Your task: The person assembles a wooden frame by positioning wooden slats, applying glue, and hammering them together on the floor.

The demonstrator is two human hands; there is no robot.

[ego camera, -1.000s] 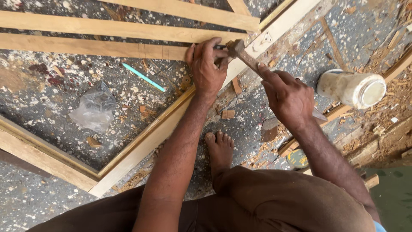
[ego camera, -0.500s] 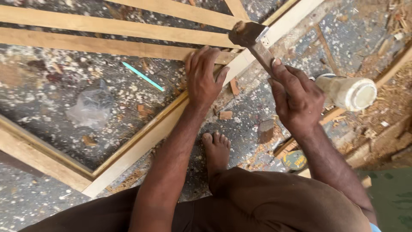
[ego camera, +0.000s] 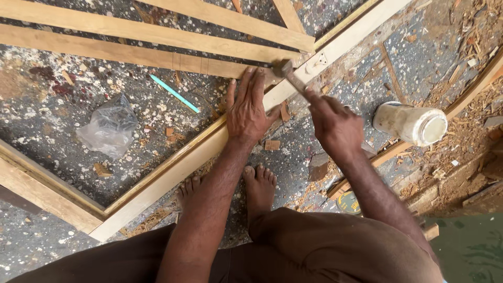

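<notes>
The person crouches barefoot over a wooden frame (ego camera: 173, 165) lying flat on the speckled floor (ego camera: 63, 105), its long pale rail running from near left up to far right. The left hand (ego camera: 249, 112) lies spread and flat, fingers pressing the end of a cross slat (ego camera: 120, 55) where it meets the rail. The right hand (ego camera: 335, 126) is closed round the handle of a hammer (ego camera: 288, 73), whose dark head sits right at that joint, just beside the left fingertips. The hammer looks head-heavy and stiff, so I judge it is best gripped low on the handle, as it is here; the slat looks light, rigid and dry, likely to split if struck off-centre, and it is sensibly steadied close to the joint. I count one hammer, three slats crossing the frame in the far part, and a fourth short piece angled at the far edge. To the right lies one whitish plastic jar (ego camera: 411, 123) on its side. Left of the hands are one turquoise stick (ego camera: 175, 94) and one crumpled clear bag (ego camera: 110, 128). Wood chips and shavings lie scattered about, too many to count.
</notes>
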